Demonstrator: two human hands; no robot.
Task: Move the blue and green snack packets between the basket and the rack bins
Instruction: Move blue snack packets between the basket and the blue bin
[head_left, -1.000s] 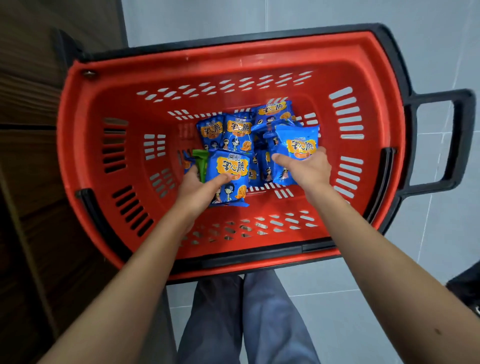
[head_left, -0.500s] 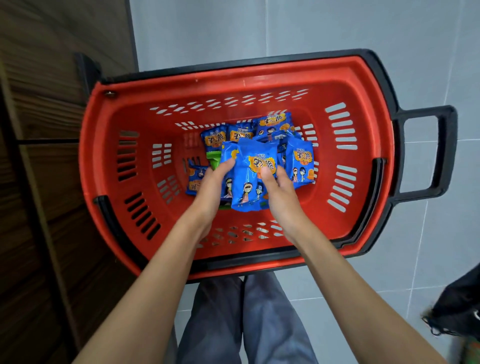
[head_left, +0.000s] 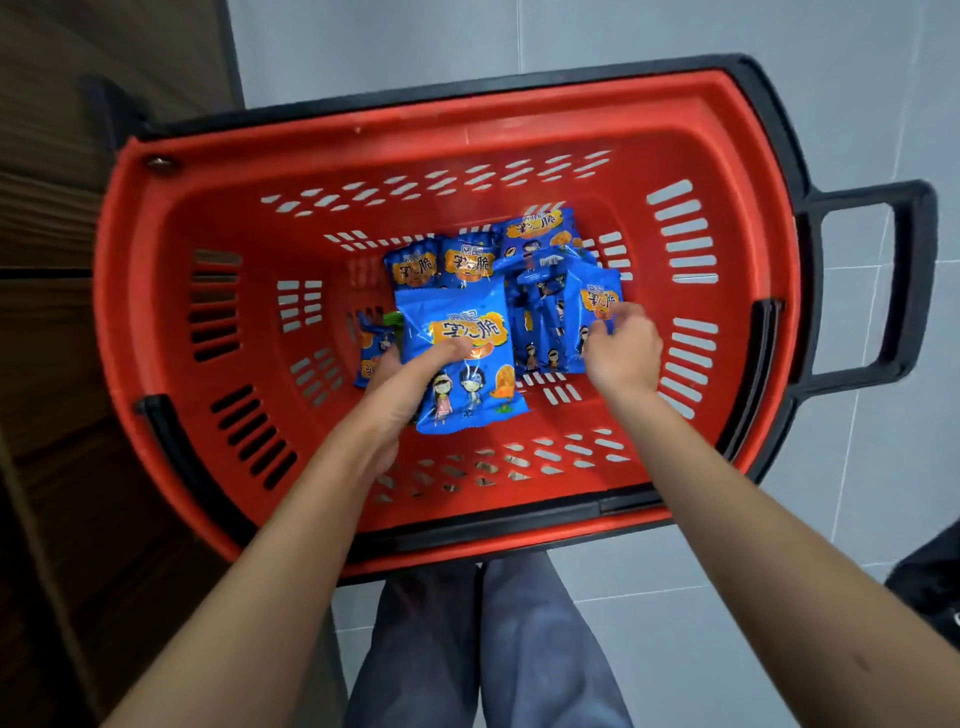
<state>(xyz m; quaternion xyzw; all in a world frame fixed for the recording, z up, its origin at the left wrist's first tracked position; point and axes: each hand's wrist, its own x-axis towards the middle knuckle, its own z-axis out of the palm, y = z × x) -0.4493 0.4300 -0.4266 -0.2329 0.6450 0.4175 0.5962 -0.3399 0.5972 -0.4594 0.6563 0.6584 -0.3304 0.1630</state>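
A red plastic basket (head_left: 171, 322) with a black rim stands on the floor in front of me. Several blue snack packets (head_left: 457, 260) lie heaped on its bottom, and a sliver of a green packet (head_left: 392, 318) peeks out at the heap's left. My left hand (head_left: 402, 379) grips a large blue packet (head_left: 467, 384), thumb across its front, lifted a little above the heap. My right hand (head_left: 621, 348) pinches another blue packet (head_left: 571, 317) at the heap's right side, fingers curled on its edge.
A dark wooden cabinet (head_left: 78, 364) stands close along the basket's left. The basket's black handle (head_left: 904, 291) sticks out to the right over grey floor tiles (head_left: 675, 623). My legs (head_left: 483, 649) are below the basket. A black object (head_left: 930, 582) sits at the right edge.
Both hands were together on one blue packet half a second ago. Now the left hand alone holds it, and the right hand has moved right onto another blue packet.
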